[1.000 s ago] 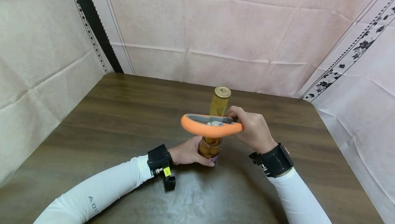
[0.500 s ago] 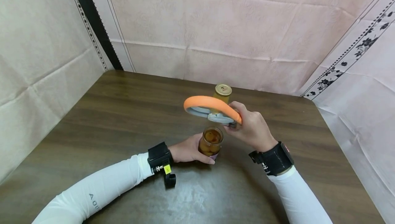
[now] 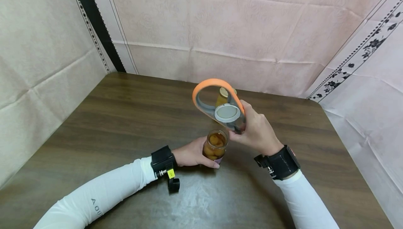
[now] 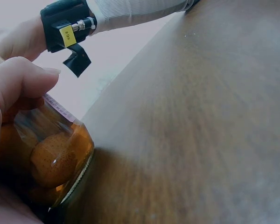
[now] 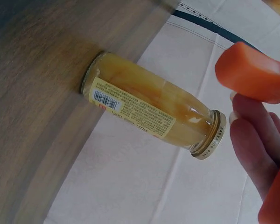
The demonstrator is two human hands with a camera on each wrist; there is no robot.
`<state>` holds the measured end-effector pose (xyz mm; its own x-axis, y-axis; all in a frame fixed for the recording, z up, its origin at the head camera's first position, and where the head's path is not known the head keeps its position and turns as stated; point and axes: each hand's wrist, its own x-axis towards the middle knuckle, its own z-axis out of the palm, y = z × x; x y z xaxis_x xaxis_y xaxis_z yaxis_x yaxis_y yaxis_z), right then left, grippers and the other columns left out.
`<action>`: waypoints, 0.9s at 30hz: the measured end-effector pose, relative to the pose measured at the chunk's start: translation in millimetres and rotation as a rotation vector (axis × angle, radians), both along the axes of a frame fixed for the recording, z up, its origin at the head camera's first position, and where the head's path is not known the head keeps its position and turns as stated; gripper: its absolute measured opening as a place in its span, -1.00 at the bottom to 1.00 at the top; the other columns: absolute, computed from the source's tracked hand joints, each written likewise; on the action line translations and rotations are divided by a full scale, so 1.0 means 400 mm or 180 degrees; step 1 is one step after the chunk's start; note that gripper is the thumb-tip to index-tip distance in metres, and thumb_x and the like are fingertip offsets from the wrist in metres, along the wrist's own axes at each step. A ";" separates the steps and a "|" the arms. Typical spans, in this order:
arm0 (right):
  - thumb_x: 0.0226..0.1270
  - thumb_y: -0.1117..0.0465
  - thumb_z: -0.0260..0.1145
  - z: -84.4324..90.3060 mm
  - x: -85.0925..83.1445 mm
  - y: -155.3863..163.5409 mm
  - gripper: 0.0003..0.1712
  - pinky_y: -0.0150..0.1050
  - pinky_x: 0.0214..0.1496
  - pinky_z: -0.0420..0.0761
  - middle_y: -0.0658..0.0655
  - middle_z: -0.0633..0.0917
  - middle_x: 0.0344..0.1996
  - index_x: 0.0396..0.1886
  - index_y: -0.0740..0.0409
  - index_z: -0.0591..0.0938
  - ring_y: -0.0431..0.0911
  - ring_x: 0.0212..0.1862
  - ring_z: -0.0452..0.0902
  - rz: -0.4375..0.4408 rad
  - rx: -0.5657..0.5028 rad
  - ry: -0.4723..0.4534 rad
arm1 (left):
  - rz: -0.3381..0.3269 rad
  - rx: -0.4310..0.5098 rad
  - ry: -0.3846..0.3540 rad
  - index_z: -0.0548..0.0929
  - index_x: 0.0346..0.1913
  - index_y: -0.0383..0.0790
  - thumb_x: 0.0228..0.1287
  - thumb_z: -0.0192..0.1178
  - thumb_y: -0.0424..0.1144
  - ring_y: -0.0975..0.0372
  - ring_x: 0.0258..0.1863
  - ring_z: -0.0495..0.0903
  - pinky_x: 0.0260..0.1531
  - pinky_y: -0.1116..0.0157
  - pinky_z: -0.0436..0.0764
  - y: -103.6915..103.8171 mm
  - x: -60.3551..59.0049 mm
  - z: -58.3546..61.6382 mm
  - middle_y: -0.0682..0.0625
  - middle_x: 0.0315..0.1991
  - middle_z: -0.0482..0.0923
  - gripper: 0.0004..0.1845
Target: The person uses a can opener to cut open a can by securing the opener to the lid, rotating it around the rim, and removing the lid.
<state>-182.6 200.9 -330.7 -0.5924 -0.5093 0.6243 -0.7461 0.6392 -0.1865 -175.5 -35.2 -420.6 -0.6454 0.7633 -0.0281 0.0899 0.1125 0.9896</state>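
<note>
My left hand (image 3: 193, 153) grips an upright glass jar (image 3: 215, 149) of round brown fruit in liquid; its mouth is uncovered. In the left wrist view the thumb curls over the jar (image 4: 53, 158), whose base meets the tabletop. Above and behind it, my right hand (image 3: 259, 131) holds an orange-and-grey jar opener (image 3: 214, 82), tilted so its loop faces me. A round pale lid (image 3: 227, 112), its inner side showing, sits within the opener's lower part. In the right wrist view the fingers (image 5: 252, 140) touch the orange opener (image 5: 252, 72).
Behind the opener stands a taller capped jar (image 3: 222, 98) with yellow contents. The right wrist view shows this jar (image 5: 149, 100) with its label and gold lid. The brown wooden table (image 3: 132, 117) is bordered by pale cloth (image 3: 201, 29) at the back and sides.
The opener has risen off the jar's mouth and tipped back, bringing the lid with it, its inner side now showing. The left hand and its jar have stayed in place.
</note>
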 end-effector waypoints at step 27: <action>-0.07 0.10 0.65 -0.011 -0.015 0.008 0.03 -0.17 -0.44 0.59 0.15 0.70 -0.40 0.34 0.19 0.27 -0.09 -0.46 0.58 -0.0374 0.0132 -0.0270 | -0.0038 -0.0050 -0.0097 0.47 0.23 -0.12 0.18 0.46 -0.39 0.21 -0.02 0.61 0.14 0.28 0.56 -0.003 -0.007 0.015 -0.02 -0.04 0.64 -0.43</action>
<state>-188.5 204.0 -335.0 -0.6992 -0.4576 0.5493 -0.6483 0.7298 -0.2171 -178.4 -36.3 -414.5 -0.6350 0.7702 -0.0597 0.0611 0.1272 0.9900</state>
